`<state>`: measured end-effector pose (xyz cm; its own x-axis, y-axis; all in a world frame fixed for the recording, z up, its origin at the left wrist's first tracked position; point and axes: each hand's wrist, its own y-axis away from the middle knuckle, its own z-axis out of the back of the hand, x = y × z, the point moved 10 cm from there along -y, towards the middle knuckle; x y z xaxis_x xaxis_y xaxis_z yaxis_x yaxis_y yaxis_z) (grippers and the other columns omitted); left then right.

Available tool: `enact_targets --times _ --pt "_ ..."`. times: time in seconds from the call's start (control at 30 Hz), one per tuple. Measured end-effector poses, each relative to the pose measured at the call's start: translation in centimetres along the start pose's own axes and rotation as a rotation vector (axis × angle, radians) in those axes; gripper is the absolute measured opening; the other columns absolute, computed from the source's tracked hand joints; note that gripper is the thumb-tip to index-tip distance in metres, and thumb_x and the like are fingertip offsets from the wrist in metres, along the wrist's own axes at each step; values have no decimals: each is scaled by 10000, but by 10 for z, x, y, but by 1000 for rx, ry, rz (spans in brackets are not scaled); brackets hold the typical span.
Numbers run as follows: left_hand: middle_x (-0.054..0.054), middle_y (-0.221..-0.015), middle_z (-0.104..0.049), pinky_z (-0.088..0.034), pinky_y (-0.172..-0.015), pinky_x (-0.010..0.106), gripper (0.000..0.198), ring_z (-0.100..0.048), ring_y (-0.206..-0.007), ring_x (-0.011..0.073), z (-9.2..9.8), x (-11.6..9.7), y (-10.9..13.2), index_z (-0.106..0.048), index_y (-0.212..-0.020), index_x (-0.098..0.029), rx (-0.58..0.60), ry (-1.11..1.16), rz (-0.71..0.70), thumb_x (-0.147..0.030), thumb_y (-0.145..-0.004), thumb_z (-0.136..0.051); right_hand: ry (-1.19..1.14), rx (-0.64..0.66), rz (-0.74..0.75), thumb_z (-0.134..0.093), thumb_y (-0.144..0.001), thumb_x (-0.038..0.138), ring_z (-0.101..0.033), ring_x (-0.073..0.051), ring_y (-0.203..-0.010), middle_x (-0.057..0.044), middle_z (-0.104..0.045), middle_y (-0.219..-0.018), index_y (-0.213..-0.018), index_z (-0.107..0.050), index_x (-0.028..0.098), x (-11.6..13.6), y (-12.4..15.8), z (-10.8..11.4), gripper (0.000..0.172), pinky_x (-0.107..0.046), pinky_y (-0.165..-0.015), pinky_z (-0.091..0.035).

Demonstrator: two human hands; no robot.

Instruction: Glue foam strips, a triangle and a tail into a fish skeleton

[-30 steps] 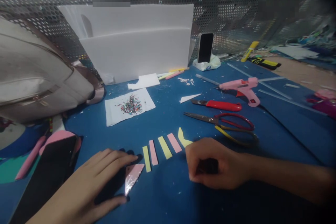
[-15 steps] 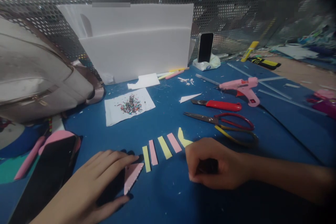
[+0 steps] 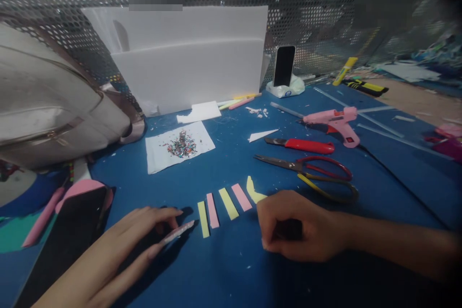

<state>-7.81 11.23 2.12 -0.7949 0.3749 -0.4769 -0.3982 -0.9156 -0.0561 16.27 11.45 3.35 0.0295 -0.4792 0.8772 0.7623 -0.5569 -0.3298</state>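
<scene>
My left hand (image 3: 139, 243) pinches a pink foam-like piece (image 3: 178, 232) with a ragged pale edge, tipped up nearly edge-on above the blue tabletop (image 3: 224, 264). To its right lies a row of short strips: a yellow strip (image 3: 203, 219), a pink strip (image 3: 212, 211), another yellow strip (image 3: 228, 204) and another pink strip (image 3: 241, 197). A bent yellow piece (image 3: 254, 190) ends beside my right hand (image 3: 296, 226). That hand rests on the table with fingers curled in and the thumb closed against them. Whatever it may hold is hidden.
Beyond the right hand lie scissors (image 3: 299, 166), a red utility knife (image 3: 308, 146) and a pink glue gun (image 3: 334, 118) with its cord. White paper (image 3: 155, 154) holds colourful bits. A phone (image 3: 65, 245) lies at left; another phone (image 3: 284, 65) stands behind. A bag (image 3: 54, 101) sits at left.
The pink piece has been lifted from lying flat and tilted almost edge-on, with my left fingers and thumb now closed on it. My right hand holds its pose.
</scene>
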Motion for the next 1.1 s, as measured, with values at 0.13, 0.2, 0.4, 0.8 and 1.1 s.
enact_targets --times 0.13,0.2,0.4,0.8,1.1 --pt "-15 -1173 -695 -573 -893 289 341 -687 -1038 203 -10 -1 -7 -524 -1309 -370 71 23 -23 -393 -976 -451 7 -2 -4 -674 -823 140 -547 -83 -609 -16 -633 -731 -843 -639 147 1 -1 0 40 -211 -576 -460" --pt "-5 -1128 -697 -584 -859 298 328 -691 -1002 210 -12 -6 -12 -518 -1299 -338 70 22 -61 -374 -981 -449 7 -4 -2 -671 -826 142 -550 -85 -612 -17 -634 -730 -843 -640 148 1 -1 0 35 -214 -579 -465" --pt "8 -1157 -679 -585 -855 340 371 -675 -1029 227 -11 -10 -15 -483 -1319 -369 50 -13 -95 -447 -958 -506 14 -3 3 -666 -828 147 -555 -90 -615 -25 -639 -725 -838 -647 146 1 0 0 22 -212 -570 -466" --pt "74 -1231 -650 -586 -834 449 628 -658 -1056 292 -27 -47 -10 -391 -1391 -319 62 -241 -300 -521 -858 -655 16 -5 13 -667 -834 156 -543 -86 -613 -17 -631 -724 -844 -645 148 1 0 1 25 -207 -568 -457" --pt "44 -1179 -647 -565 -931 391 669 -654 -1078 241 -10 -11 -4 -283 -1423 -376 113 139 -35 -434 -856 -633 13 -8 25 -671 -832 164 -542 -86 -616 -16 -637 -729 -843 -642 155 1 0 0 32 -211 -568 -450"
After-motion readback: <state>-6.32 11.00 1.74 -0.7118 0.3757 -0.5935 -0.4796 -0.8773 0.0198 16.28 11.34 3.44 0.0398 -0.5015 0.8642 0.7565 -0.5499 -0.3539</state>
